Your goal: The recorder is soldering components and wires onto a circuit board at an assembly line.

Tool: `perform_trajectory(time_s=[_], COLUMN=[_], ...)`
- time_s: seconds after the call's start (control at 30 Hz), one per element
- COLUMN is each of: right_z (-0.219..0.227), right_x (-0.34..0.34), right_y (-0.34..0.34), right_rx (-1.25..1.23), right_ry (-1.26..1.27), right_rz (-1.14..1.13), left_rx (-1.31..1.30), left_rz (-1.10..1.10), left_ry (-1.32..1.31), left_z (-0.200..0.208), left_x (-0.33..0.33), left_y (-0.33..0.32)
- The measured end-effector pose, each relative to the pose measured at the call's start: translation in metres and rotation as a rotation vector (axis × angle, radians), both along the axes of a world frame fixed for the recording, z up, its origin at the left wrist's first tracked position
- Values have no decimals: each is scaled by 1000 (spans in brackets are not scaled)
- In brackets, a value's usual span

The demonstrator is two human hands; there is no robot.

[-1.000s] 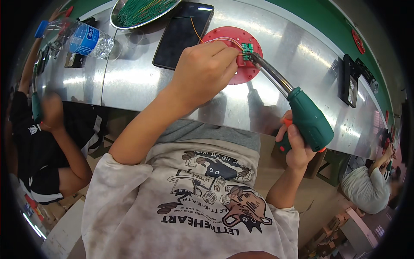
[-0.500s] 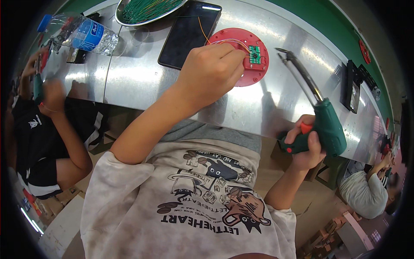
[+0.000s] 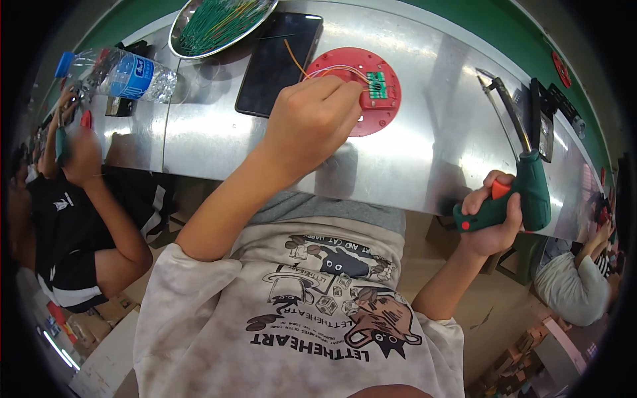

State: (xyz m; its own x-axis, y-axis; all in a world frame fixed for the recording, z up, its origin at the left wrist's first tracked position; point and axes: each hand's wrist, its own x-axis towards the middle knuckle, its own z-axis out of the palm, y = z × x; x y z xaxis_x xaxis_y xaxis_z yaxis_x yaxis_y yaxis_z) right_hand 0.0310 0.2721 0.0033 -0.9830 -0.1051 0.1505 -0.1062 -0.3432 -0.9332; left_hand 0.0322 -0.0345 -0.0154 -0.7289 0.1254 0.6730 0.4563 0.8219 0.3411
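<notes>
Two hands: left hand (image 3: 312, 126) on red disc (image 3: 361, 89), right hand (image 3: 491, 222) at bench edge (image 3: 371, 196).

**Bright overhead light, hard glare on steel**

Light falls from above and the scene is well lit. The metal worktop (image 3: 424, 152) throws broad white glare streaks, with soft shadow under the left hand (image 3: 312, 123). The fisheye bends the worktop edge and blackens the corners. The centre is sharp; the co-worker's hand (image 3: 76, 149) at the left rim is motion-blurred.

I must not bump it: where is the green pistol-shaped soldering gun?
In the right hand, the green pistol-shaped soldering gun is at the steel table's near right edge.
</notes>
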Motion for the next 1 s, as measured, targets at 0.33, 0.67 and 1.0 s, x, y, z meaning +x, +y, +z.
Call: perform_trajectory(time_s=[0.33,0.67,1.0], right_z=[-1,-8,-6], right_x=[-11,-10,-10], right_y=[29,6,-5], right_rx=[-87,-178,-129], right_ry=[-239,-92,-85], right_rz=[-253,-558,-632], left_rx=[-38,-166,-216], left_rz=[74,-116,219], left_ry=[-34,-374,-27], left_z=[44,40,10], left_x=[-9,-52,-285], left_y=[10,21,-23])
